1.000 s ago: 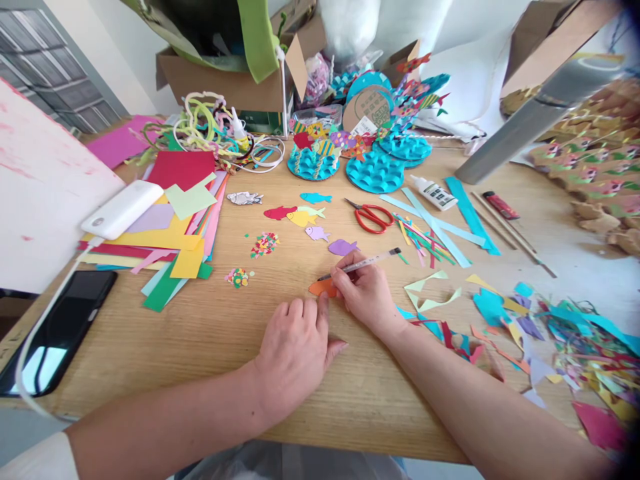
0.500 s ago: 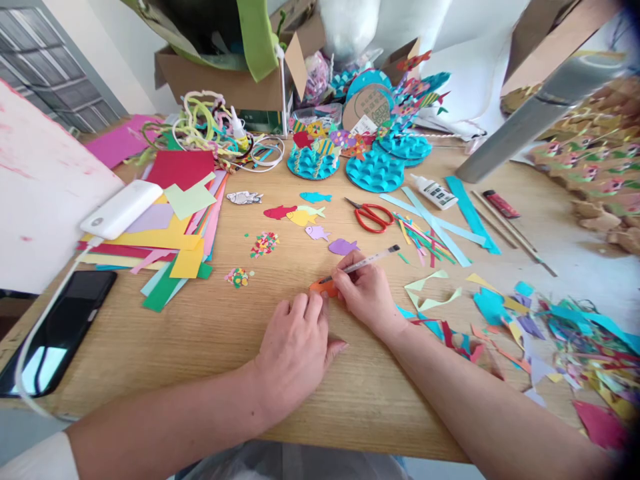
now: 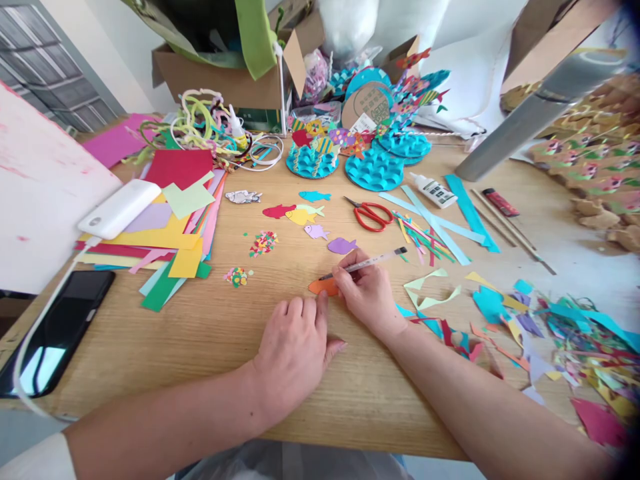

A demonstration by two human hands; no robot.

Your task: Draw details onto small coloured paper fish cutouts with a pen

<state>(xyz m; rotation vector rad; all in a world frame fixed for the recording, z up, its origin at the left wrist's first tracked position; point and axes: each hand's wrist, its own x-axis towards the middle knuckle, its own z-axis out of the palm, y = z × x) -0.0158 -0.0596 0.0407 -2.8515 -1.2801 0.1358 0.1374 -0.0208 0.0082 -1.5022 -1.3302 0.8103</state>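
Just in front of the red scissors, toward you on the wooden table, lies the orange paper cutout; its long axis runs left to right, and which end leads cannot be told, since your fingers cover its right part. Your right hand is closed on a pen, tip down at the cutout, barrel slanting up and away to the right toward the scissors. Your left hand lies flat and spread, fingertips touching the cutout's near edge, gripping nothing. Left of the scissors lie paper fish: red, yellow, teal and two purple. Right of the scissors rests a glue bottle; its label print is too small to read. Behind the scissors stand teal scalloped discs carrying paper fish on coiled stems, and a round cardboard disc with green print, illegible. Farther behind and left, an open cardboard box holds green material. Well left of the scissors, a white power bank sits on stacked coloured sheets
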